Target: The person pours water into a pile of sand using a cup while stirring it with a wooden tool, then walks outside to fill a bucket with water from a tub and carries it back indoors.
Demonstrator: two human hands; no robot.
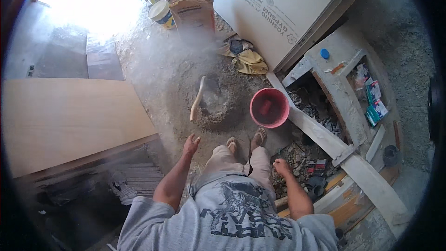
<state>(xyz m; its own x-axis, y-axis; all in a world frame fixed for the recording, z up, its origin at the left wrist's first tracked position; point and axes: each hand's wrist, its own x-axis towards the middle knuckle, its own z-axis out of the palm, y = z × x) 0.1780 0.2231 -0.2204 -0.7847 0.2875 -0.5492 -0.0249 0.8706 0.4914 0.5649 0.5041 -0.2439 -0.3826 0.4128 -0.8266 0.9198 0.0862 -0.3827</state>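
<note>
My left hand (191, 144) hangs in front of my left thigh, its fingers apart and holding nothing. Beside my right thigh, my right hand (281, 167) is loosely curled, with nothing visible in it. Ahead of my feet lies a ring of grey sandy mix (216, 118) with a paler powdery middle. A curved wooden handle (199, 98) rests across its left side; the head of that tool cannot be made out. A red bucket (269, 107) stands to the right of the mix, with a smaller reddish object inside. Neither hand touches these things.
Dust hangs over a torn paper sack (194, 16) and a white-lidded pail (162, 14). Gypsum boards (274, 9) lean at the far right, above crumpled yellow cloth (251, 62). A wooden panel (74, 121) lies left. A white frame (325, 137) and rubble (297, 162) border my right.
</note>
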